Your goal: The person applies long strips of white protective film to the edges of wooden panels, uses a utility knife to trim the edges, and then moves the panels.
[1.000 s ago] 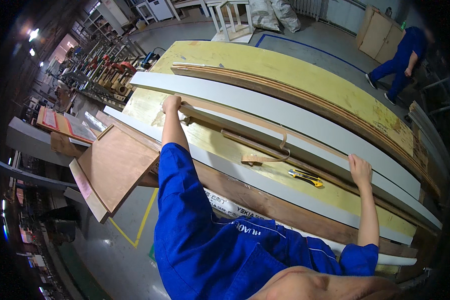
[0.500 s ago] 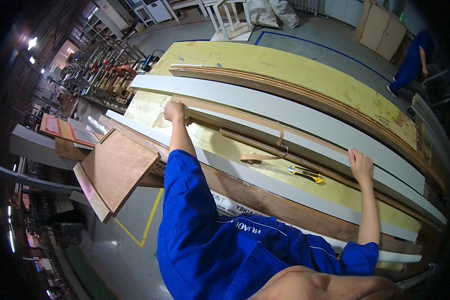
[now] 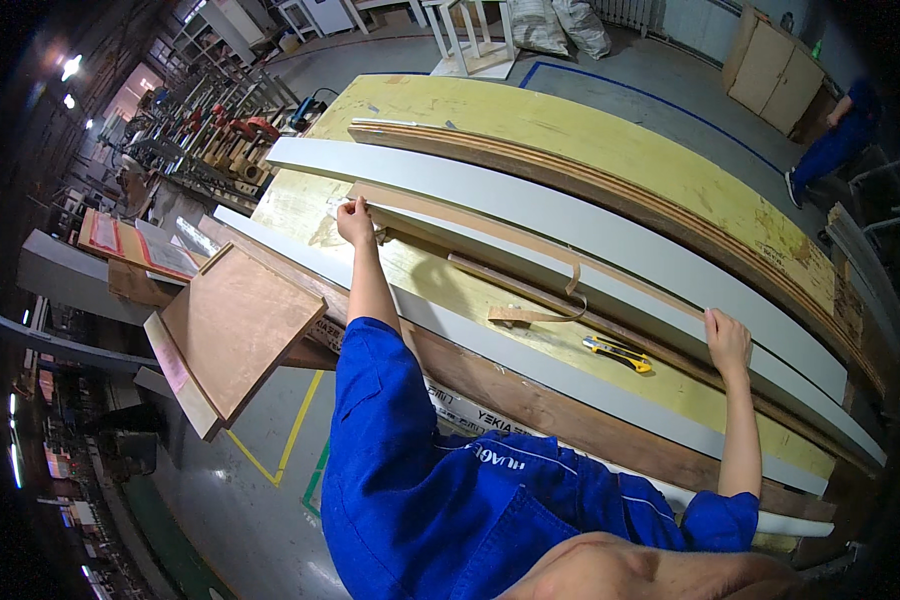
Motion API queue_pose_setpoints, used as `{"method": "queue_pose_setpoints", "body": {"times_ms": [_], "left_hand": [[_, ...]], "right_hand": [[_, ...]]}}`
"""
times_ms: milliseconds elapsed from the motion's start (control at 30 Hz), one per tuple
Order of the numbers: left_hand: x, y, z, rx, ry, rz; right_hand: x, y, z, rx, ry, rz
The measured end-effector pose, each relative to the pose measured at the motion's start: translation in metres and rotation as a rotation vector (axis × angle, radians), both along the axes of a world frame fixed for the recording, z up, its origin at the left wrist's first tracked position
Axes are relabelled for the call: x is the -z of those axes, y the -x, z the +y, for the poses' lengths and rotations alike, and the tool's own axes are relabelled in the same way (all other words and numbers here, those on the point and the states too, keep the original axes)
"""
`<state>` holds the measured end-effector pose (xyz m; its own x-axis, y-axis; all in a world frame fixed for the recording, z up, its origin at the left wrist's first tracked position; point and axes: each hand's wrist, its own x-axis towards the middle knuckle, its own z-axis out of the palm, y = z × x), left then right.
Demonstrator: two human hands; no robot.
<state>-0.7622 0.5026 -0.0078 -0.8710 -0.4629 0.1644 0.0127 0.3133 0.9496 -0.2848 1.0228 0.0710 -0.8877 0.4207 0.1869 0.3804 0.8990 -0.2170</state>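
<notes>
Yellow wooden worktop (image 3: pixel 570 130): flat, stained, rough-looking.
Long narrow white board (image 3: pixel 630 300): on the worktop, before the person; smooth, probably stiff and rather heavy, best held near both ends.
Thin tan edging strip (image 3: pixel 470 222): along the board's upper edge; seems light, flexible.
Curled tan ribbon (image 3: pixel 515 314): thin, springy-looking.
Left hand (image 3: pixel 354 222), right hand (image 3: pixel 730 343): fingers bent, nearly closed at the strip; how firmly, I cannot tell.
Yellow-and-black cutter knife (image 3: pixel 618 354): slim, hard.
</notes>
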Motion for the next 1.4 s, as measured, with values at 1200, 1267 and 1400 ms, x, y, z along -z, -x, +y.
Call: {"method": "queue_pose_setpoints", "body": {"times_ms": [1200,1267,1400], "left_hand": [[-0.039,-0.116,0.019,0.517,0.909,0.103],[-0.045,-0.154,0.029,0.69,0.682,0.317],[-0.047,-0.181,0.035,0.668,0.811,-0.355]], "right_hand": [[0.032,0.027,-0.054,-0.115,-0.267,-0.049],[0.036,0.022,-0.054,-0.13,-0.356,0.044],[0.039,0.02,-0.056,-0.154,-0.339,0.056]]}}
